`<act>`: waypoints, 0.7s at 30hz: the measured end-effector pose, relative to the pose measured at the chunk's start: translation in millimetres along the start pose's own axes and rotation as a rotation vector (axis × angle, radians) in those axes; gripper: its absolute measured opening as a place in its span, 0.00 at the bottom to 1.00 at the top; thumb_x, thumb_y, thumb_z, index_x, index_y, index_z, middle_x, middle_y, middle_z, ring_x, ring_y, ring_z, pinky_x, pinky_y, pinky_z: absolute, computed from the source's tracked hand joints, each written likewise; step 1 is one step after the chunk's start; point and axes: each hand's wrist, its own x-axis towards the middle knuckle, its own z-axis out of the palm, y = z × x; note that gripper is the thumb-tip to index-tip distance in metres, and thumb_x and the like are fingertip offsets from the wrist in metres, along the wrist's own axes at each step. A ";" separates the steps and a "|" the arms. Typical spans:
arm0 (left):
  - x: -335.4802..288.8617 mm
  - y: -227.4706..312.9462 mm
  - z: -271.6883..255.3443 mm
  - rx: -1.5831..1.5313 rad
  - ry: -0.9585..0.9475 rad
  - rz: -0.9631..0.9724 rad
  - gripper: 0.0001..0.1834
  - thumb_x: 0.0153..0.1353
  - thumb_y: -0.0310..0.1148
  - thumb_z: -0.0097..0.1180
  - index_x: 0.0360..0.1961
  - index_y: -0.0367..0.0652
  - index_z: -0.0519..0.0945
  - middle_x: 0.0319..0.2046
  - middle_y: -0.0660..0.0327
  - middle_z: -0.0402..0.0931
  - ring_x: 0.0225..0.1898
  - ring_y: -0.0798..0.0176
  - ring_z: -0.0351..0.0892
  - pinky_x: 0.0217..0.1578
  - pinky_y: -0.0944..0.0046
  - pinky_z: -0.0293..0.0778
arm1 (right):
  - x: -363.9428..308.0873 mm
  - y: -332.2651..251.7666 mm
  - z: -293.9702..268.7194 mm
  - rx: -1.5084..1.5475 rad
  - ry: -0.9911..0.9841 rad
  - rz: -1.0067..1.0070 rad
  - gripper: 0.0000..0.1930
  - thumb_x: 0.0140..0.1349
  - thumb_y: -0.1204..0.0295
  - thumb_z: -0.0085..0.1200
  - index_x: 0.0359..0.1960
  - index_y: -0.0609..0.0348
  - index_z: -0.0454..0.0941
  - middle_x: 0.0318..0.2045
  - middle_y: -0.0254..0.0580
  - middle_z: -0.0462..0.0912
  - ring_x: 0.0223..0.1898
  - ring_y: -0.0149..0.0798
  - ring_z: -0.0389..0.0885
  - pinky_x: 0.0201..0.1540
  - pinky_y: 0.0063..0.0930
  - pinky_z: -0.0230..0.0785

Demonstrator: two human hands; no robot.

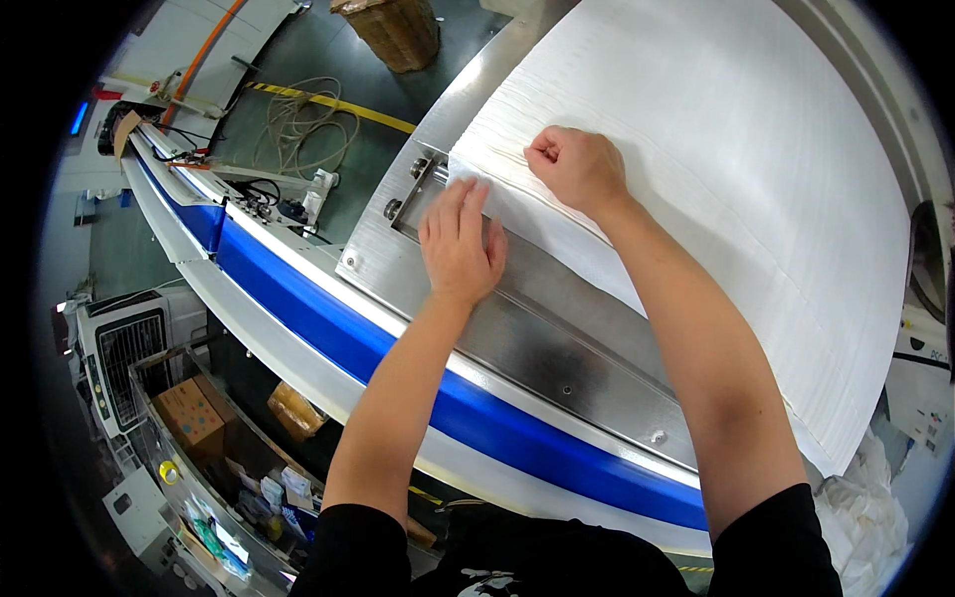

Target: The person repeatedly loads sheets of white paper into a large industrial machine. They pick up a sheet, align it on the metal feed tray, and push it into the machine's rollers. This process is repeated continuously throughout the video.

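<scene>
A wide stack of thin white sheets (pixel 736 169), perhaps paper or cloth, lies on a brushed metal table (pixel 557 338). My left hand (pixel 461 244) is at the stack's near left corner, its fingers stretched out and touching or almost touching the edge, with the palm over the metal. On top of the stack, close to that edge, my right hand (pixel 582 171) is curled into a fist. Whether a sheet is caught in its fingers is hidden. Beside my left fingertips, a small metal bracket with black knobs (pixel 406 189) is fixed to the table.
A blue and white rail (pixel 477 413) runs along the table's near side. Coiled cable (pixel 298 124) and a wrapped carton (pixel 393 30) lie on the floor beyond. A cart with boxes (pixel 189 418) stands at lower left; crumpled white plastic (pixel 863 507) hangs at lower right.
</scene>
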 end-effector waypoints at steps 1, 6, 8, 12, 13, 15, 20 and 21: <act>9.3 -4.1 0.8 0.026 0.038 0.022 0.22 0.50 0.30 0.51 0.50 0.40 0.70 0.51 0.54 0.68 0.52 0.51 0.66 0.52 0.53 0.59 | 0.1 0.6 1.5 0.000 0.000 0.009 0.08 0.51 0.64 0.53 0.24 0.52 0.79 0.21 0.39 0.80 0.24 0.43 0.79 0.29 0.33 0.70; 32.2 -17.7 11.6 0.126 0.019 0.133 0.24 0.51 0.30 0.48 0.52 0.42 0.70 0.52 0.57 0.68 0.55 0.55 0.66 0.56 0.54 0.56 | 1.1 2.5 1.8 0.009 0.010 0.008 0.08 0.50 0.63 0.55 0.24 0.52 0.80 0.19 0.35 0.80 0.22 0.37 0.78 0.27 0.29 0.69; 31.9 -19.1 13.7 0.154 -0.008 0.142 0.23 0.51 0.30 0.48 0.51 0.43 0.70 0.52 0.58 0.68 0.55 0.57 0.66 0.56 0.54 0.56 | 0.8 3.5 1.6 0.007 0.007 0.022 0.08 0.50 0.63 0.55 0.24 0.52 0.80 0.19 0.35 0.80 0.22 0.37 0.78 0.28 0.29 0.69; 28.0 -21.4 16.2 0.145 -0.012 0.128 0.22 0.51 0.31 0.49 0.50 0.44 0.71 0.51 0.59 0.69 0.55 0.58 0.66 0.56 0.55 0.56 | 1.9 4.5 2.2 -0.022 0.036 -0.009 0.08 0.50 0.63 0.55 0.24 0.52 0.80 0.20 0.35 0.81 0.23 0.37 0.79 0.28 0.29 0.70; 27.7 -22.5 16.7 0.133 -0.003 0.126 0.22 0.50 0.31 0.49 0.50 0.44 0.71 0.51 0.60 0.69 0.55 0.58 0.66 0.56 0.55 0.56 | 1.4 4.3 2.4 -0.021 0.029 0.010 0.08 0.50 0.63 0.55 0.24 0.51 0.80 0.20 0.35 0.81 0.23 0.37 0.79 0.28 0.29 0.70; 27.2 -24.9 17.9 0.132 0.002 0.125 0.21 0.50 0.31 0.50 0.49 0.44 0.71 0.50 0.60 0.70 0.55 0.58 0.66 0.56 0.55 0.56 | 2.1 3.1 2.2 -0.019 0.013 0.045 0.08 0.50 0.63 0.55 0.24 0.51 0.80 0.20 0.35 0.81 0.24 0.37 0.79 0.29 0.29 0.70; 27.2 -22.1 18.2 0.112 0.024 0.109 0.20 0.49 0.31 0.51 0.46 0.45 0.72 0.46 0.60 0.71 0.52 0.56 0.68 0.54 0.55 0.58 | 2.0 3.5 -0.7 -0.013 0.003 0.062 0.08 0.49 0.63 0.55 0.24 0.51 0.81 0.20 0.35 0.81 0.23 0.38 0.79 0.29 0.29 0.70; 28.2 -21.6 18.5 0.113 0.032 0.108 0.20 0.48 0.31 0.51 0.46 0.46 0.72 0.45 0.60 0.71 0.51 0.56 0.68 0.54 0.55 0.58 | 2.4 3.5 -1.0 -0.011 -0.001 0.065 0.08 0.49 0.63 0.55 0.24 0.51 0.81 0.20 0.35 0.81 0.23 0.38 0.79 0.29 0.29 0.70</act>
